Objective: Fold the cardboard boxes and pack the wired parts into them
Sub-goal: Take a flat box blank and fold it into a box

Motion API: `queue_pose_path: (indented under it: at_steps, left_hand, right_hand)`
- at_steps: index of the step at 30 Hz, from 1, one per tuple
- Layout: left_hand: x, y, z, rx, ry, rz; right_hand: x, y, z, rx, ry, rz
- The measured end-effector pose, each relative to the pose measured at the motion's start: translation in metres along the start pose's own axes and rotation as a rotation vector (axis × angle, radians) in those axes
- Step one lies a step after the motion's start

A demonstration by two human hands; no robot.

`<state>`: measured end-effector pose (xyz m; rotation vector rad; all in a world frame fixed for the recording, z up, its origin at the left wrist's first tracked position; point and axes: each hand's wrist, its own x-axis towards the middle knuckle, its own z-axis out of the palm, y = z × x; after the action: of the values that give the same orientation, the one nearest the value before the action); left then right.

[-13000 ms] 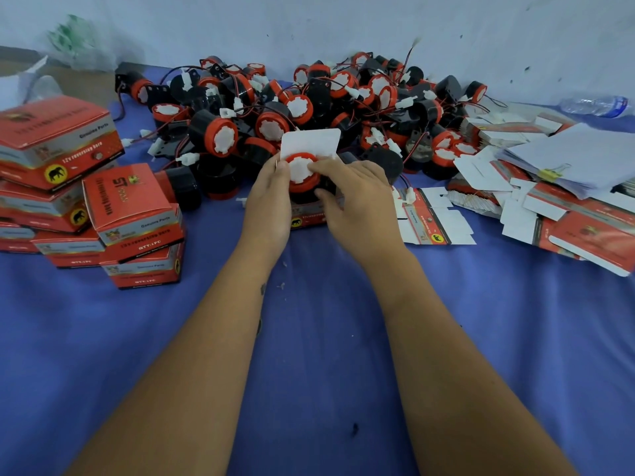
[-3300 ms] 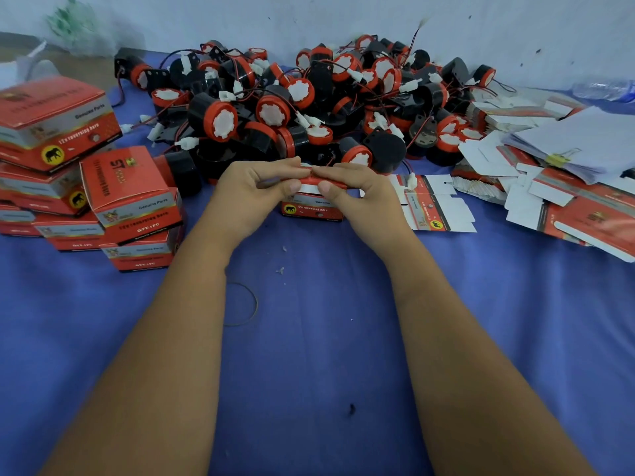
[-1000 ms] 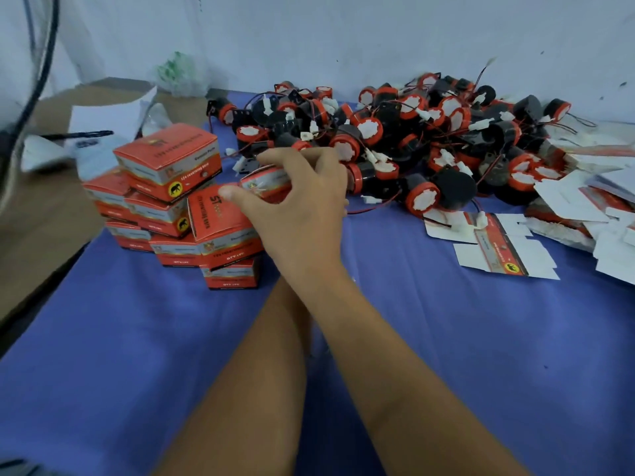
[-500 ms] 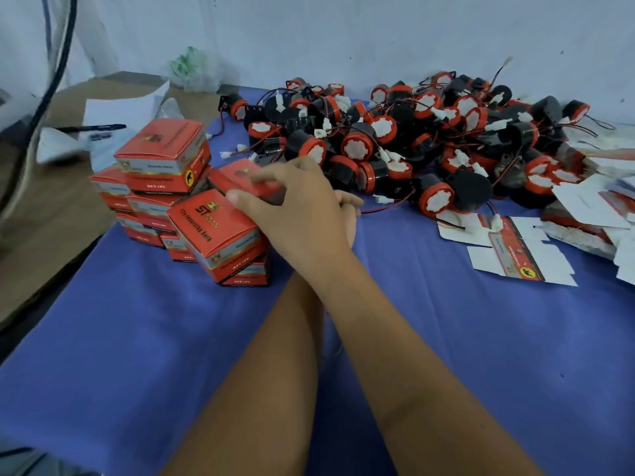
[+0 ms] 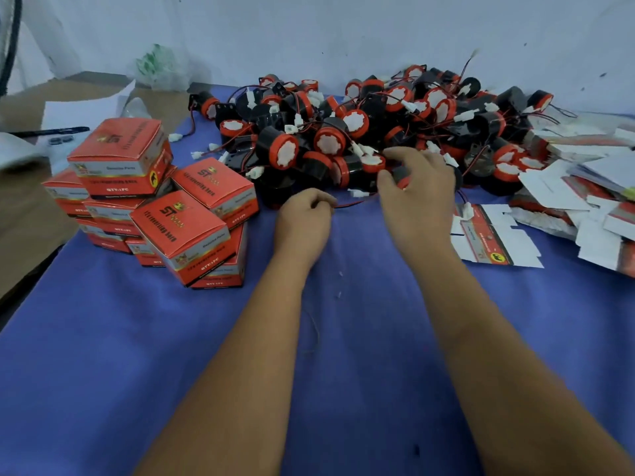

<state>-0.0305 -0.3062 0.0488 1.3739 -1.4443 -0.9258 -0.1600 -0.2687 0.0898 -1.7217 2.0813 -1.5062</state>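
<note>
A heap of black-and-red wired parts (image 5: 374,132) lies at the back of the blue cloth (image 5: 343,355). My right hand (image 5: 417,190) reaches into the heap's front edge, its fingers and thumb curled round one black-and-red part (image 5: 401,178). My left hand (image 5: 304,218) rests on the cloth just left of it, fingers curled, pinching the end of a red-and-black wire (image 5: 350,203) that runs toward that part. Closed red boxes (image 5: 151,201) are stacked at the left, with one box (image 5: 216,192) leaning nearest the heap. A flat unfolded box (image 5: 491,237) lies to the right of my right hand.
More flat box blanks (image 5: 584,190) are piled at the right edge. A brown surface (image 5: 27,218) borders the cloth on the left, with a sheet of paper and a pen (image 5: 51,131). A plastic bag (image 5: 158,67) sits against the wall behind.
My right hand has let go of the closed box at the stack and moved right to the heap, gripping a part. My left hand has come out from under it to the wire.
</note>
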Motion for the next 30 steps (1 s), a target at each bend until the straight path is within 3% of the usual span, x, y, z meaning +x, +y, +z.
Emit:
queue_pose_path:
  at_steps: [5, 9, 12, 16, 20, 23, 26, 28, 30]
  left_hand:
    - [0.002, -0.005, 0.005, 0.203, -0.049, 0.061]
    - [0.002, -0.006, 0.013, 0.472, -0.093, 0.160]
    - [0.000, -0.005, 0.017, 0.624, -0.094, 0.177]
    - [-0.005, -0.003, 0.016, 0.662, -0.082, 0.194]
    - [-0.019, 0.010, 0.019, 0.523, -0.116, 0.285]
    - [-0.032, 0.021, 0.034, 0.477, -0.272, 0.422]
    - [-0.040, 0.023, 0.045, 0.563, -0.402, 0.529]
    - [-0.039, 0.021, 0.048, 0.617, -0.431, 0.540]
    - [-0.036, 0.019, 0.048, 0.646, -0.417, 0.504]
  right_hand:
    - [-0.003, 0.060, -0.029, -0.275, 0.127, 0.236]
    - [-0.002, 0.077, -0.041, -0.404, -0.055, 0.480]
    - [-0.005, 0.077, -0.039, -0.537, -0.256, 0.479]
    - [-0.003, 0.075, -0.038, -0.585, -0.215, 0.370]
    - [-0.003, 0.077, -0.041, -0.526, -0.147, 0.340]
    - [-0.002, 0.081, -0.048, -0.459, 0.001, 0.468]
    - [-0.002, 0.086, -0.055, -0.458, -0.009, 0.518]
    - [0.000, 0.085, -0.057, -0.339, -0.001, 0.497]
    - [0.002, 0.081, -0.056, -0.052, 0.070, 0.531]
